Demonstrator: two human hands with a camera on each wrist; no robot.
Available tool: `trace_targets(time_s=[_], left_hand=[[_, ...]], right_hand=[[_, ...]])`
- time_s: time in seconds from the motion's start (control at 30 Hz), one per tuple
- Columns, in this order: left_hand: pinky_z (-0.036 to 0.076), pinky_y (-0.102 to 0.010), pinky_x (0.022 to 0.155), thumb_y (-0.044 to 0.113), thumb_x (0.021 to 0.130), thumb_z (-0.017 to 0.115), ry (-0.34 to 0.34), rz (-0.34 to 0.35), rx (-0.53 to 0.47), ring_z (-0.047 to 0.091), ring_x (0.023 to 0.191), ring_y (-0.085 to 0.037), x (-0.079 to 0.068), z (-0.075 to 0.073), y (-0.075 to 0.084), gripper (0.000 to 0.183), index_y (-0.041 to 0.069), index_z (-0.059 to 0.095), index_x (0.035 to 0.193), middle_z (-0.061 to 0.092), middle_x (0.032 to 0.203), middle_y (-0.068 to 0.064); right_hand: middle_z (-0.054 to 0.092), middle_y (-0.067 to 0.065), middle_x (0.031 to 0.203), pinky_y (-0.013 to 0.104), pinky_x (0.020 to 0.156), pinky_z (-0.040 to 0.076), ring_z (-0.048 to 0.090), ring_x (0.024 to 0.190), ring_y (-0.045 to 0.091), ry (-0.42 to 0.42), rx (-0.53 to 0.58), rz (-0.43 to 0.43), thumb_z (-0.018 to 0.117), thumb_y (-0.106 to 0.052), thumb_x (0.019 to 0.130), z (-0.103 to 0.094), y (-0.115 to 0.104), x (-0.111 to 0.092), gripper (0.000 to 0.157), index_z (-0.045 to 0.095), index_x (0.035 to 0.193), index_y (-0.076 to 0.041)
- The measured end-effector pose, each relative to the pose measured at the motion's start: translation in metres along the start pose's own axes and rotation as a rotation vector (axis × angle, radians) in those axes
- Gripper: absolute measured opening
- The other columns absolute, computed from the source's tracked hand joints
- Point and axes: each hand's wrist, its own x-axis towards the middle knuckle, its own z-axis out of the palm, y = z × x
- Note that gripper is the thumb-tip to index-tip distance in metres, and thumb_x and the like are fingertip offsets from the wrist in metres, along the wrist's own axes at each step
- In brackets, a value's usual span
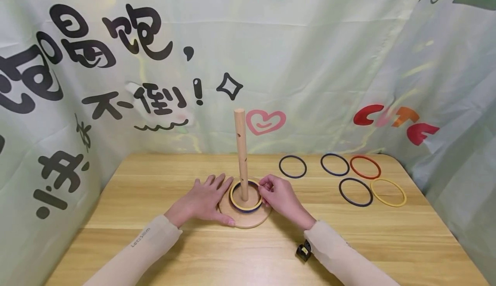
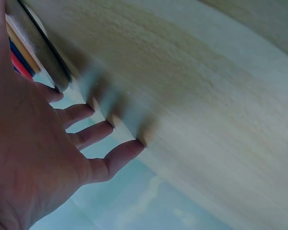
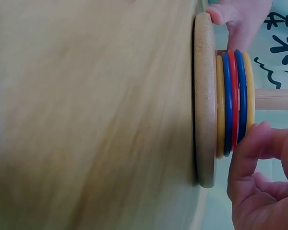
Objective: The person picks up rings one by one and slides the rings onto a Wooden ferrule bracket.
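Note:
A wooden peg [image 1: 241, 156] stands upright on a round wooden base [image 1: 248, 223]. Around its foot lies a stack of yellow, blue and red rings, clearest in the right wrist view, topped by a yellow ring [image 3: 250, 91]. My right hand [image 1: 280, 195] pinches the top yellow ring at the stack's right side; its other fingers curl under the palm. My left hand [image 1: 207, 200] lies spread at the left of the base, thumb on the front rim. In the left wrist view its fingertips [image 2: 139, 141] touch the tabletop.
On the right of the wooden table [image 1: 155, 251] lie a dark blue ring [image 1: 292, 166], two more blue rings, a red ring [image 1: 365, 167] and a yellow ring [image 1: 389, 193]. A printed curtain [image 1: 310, 62] hangs behind and at both sides.

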Motion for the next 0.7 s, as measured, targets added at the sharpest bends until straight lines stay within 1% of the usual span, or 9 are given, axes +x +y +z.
trace_targets(time_s=[0.17, 0.37, 0.5, 0.6, 0.7], left_hand=[[0.034, -0.085, 0.104, 0.092, 0.077, 0.072, -0.003, 0.0, 0.011, 0.037, 0.151, -0.053, 0.001, 0.001, 0.0, 0.136, 0.008, 0.029, 0.174, 0.032, 0.172, -0.027], [0.033, -0.085, 0.105, 0.092, 0.077, 0.072, -0.012, -0.002, 0.011, 0.035, 0.152, -0.054, 0.0, 0.001, 0.001, 0.136, 0.007, 0.028, 0.174, 0.03, 0.173, -0.027], [0.032, -0.085, 0.105, 0.092, 0.077, 0.072, -0.019, -0.016, 0.007, 0.035, 0.153, -0.054, -0.001, 0.0, 0.0, 0.136, 0.008, 0.028, 0.174, 0.03, 0.173, -0.027], [0.032, -0.085, 0.105, 0.092, 0.076, 0.072, -0.019, -0.022, 0.017, 0.035, 0.153, -0.054, -0.001, 0.001, 0.0, 0.136, 0.009, 0.027, 0.174, 0.03, 0.173, -0.026], [0.031, -0.085, 0.106, 0.092, 0.077, 0.071, -0.015, -0.012, 0.009, 0.034, 0.153, -0.053, -0.001, 0.0, 0.001, 0.135, 0.009, 0.027, 0.174, 0.03, 0.174, -0.026]], right_hand=[[0.064, 0.003, 0.077, 0.025, 0.052, 0.05, 0.065, 0.057, 0.016, 0.02, 0.017, 0.002, 0.071, -0.003, 0.101, -0.005, 0.004, -0.003, 0.007, 0.073, 0.107, -0.002], [0.064, 0.004, 0.084, 0.025, 0.054, 0.051, 0.066, 0.062, 0.018, 0.064, 0.019, 0.031, 0.072, -0.005, 0.101, -0.017, 0.01, -0.014, 0.009, 0.074, 0.109, -0.002], [0.064, 0.005, 0.087, 0.024, 0.055, 0.049, 0.064, 0.064, 0.018, 0.071, 0.023, 0.03, 0.07, -0.002, 0.101, -0.029, 0.017, -0.021, 0.011, 0.074, 0.111, -0.001], [0.065, 0.007, 0.089, 0.025, 0.056, 0.051, 0.065, 0.065, 0.023, 0.073, 0.029, 0.016, 0.068, -0.002, 0.102, -0.041, 0.022, -0.027, 0.013, 0.074, 0.114, 0.001], [0.068, 0.011, 0.09, 0.028, 0.058, 0.054, 0.066, 0.067, 0.028, 0.096, 0.036, 0.019, 0.069, -0.004, 0.105, -0.056, 0.028, -0.034, 0.013, 0.074, 0.115, 0.002]])
